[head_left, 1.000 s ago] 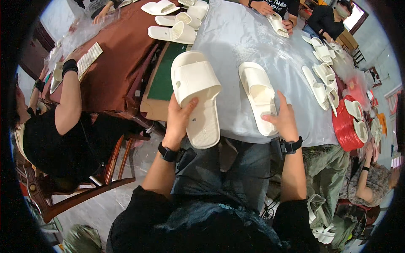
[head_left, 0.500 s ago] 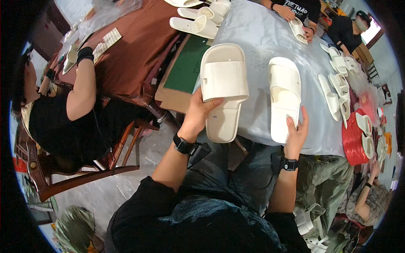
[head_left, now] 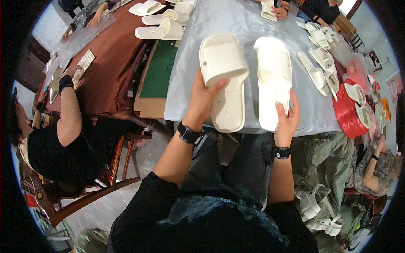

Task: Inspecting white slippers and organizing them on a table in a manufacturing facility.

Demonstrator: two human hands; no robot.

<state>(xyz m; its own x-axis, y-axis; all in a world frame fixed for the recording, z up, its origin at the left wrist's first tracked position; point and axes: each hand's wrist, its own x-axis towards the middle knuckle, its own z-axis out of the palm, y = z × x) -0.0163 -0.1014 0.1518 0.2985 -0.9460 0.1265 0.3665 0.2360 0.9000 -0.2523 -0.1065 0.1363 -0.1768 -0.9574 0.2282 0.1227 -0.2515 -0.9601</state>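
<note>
I hold a cream-white slide slipper in each hand, toes pointing away from me, above the near part of the table. My left hand (head_left: 202,99) grips the left slipper (head_left: 223,57) by its inner-left edge, thumb over the footbed just below the strap. My right hand (head_left: 287,120) pinches the right slipper (head_left: 273,67) near its heel, thumb on the footbed and fingers along the right edge. Both slippers stand side by side with a narrow gap, the left one slightly tilted. The fingers under each sole are hidden.
A plastic-covered table (head_left: 185,92) lies ahead. More white slippers (head_left: 158,31) rest at the far left, others (head_left: 318,67) at the right beside a red roll (head_left: 349,111). A person (head_left: 69,139) sits at a brown-covered table (head_left: 107,67) to the left; another person's hand (head_left: 280,12) holds a slipper opposite.
The two slippers have come closer together, and the left one has turned slightly, its heel shifting right. The surroundings have shifted left and upward in view. Both hands keep their hold.
</note>
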